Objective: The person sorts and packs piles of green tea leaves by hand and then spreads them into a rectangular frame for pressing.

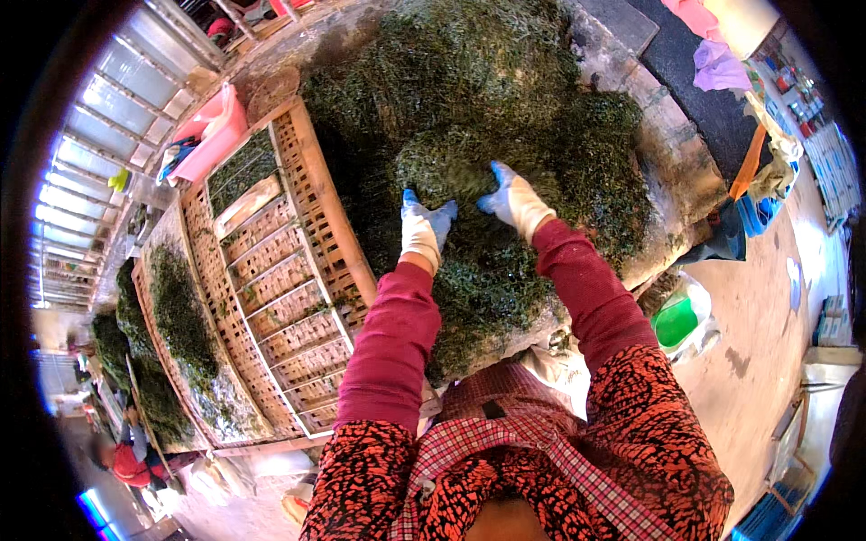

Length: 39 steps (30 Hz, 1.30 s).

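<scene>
A large heap of dark green, stringy plant matter (pixel 473 88) covers the stone-like slab in front of me. My left hand (pixel 426 222), in a white glove with blue coated fingers, touches the near side of a rounded clump (pixel 446 159) on the heap. In a matching glove, my right hand (pixel 511 199) rests at the clump's right side. On both hands the thumb stands apart from the fingers, and I see no tool in either. Some fingertips are partly hidden in the strands.
Left of the heap lies a woven lattice rack (pixel 331 196) bearing a white divided frame (pixel 308 368); green matter fills its far end beside a wooden block (pixel 248 205). A pink basin (pixel 213 135) stands beyond. Another person (pixel 132 463) is at far left. A green container (pixel 675 323) sits low right.
</scene>
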Available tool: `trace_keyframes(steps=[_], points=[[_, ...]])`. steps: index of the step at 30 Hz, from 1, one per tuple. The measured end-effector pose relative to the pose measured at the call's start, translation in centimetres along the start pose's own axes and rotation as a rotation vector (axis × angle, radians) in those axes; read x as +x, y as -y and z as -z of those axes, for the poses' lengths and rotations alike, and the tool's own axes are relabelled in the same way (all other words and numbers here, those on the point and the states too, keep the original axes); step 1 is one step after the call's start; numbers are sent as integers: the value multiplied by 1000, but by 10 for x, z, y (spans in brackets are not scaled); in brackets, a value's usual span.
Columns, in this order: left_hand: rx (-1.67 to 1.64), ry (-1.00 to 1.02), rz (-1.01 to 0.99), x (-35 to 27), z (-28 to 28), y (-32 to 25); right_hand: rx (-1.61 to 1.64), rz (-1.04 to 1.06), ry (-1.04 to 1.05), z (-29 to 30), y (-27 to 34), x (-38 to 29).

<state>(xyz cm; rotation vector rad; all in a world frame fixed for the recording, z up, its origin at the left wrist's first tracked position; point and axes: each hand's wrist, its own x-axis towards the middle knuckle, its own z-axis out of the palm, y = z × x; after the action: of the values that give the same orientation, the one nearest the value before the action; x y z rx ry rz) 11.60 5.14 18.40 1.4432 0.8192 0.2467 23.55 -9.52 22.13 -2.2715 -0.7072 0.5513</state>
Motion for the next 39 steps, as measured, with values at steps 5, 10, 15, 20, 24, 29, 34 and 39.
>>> trace_keyframes(steps=[5, 10, 15, 20, 24, 29, 34, 39], points=[[-542, 94, -82, -14, 16, -45, 1302, -239, 244, 27, 10, -1], [-107, -121, -788, -66, 14, -207, 528, 580, -128, 153, 111, -21], [-224, -11, -936, -54, 35, -268, 566, 897, -129, 198, 136, -15], [607, -294, -514, -7, 34, -194, -4, 313, -82, 144, -7, 61], [619, -32, 52, -1, 4, -99, 64, 44, -27, 114, -79, 84], [1063, -22, 286, 69, -4, 67, -238, -151, 63, 55, -105, 142], [992, 101, 400, 92, -3, 59, -235, -319, 68, 42, -76, 176], [1329, 268, 350, 90, 1, 34, 236, -195, 401, 27, -96, 181]])
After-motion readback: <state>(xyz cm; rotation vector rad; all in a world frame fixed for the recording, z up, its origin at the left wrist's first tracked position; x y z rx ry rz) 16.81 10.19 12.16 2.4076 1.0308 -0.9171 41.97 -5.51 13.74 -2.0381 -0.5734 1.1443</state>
